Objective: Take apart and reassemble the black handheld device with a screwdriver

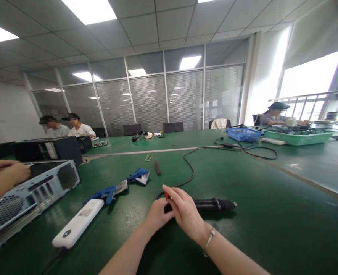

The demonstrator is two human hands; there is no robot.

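Note:
A black electric screwdriver (214,204) lies across the green table before me, its bit end pointing right. My left hand (157,214) is closed around its rear end, where a black cable (193,170) comes in. Over that same end, my right hand (186,210) has its fingers pressed together. A small orange-red piece (167,195) shows under the right fingertips; what it is, I cannot make out. The palm hides part of the screwdriver's body.
To the left are a white power strip (79,223), blue-grey gloves (139,175) and an open metal computer case (40,194), with another person's hands (10,172) over it. A brown bar (157,168) lies ahead. Blue (245,134) and green baskets (299,138) stand far right. Several people sit around.

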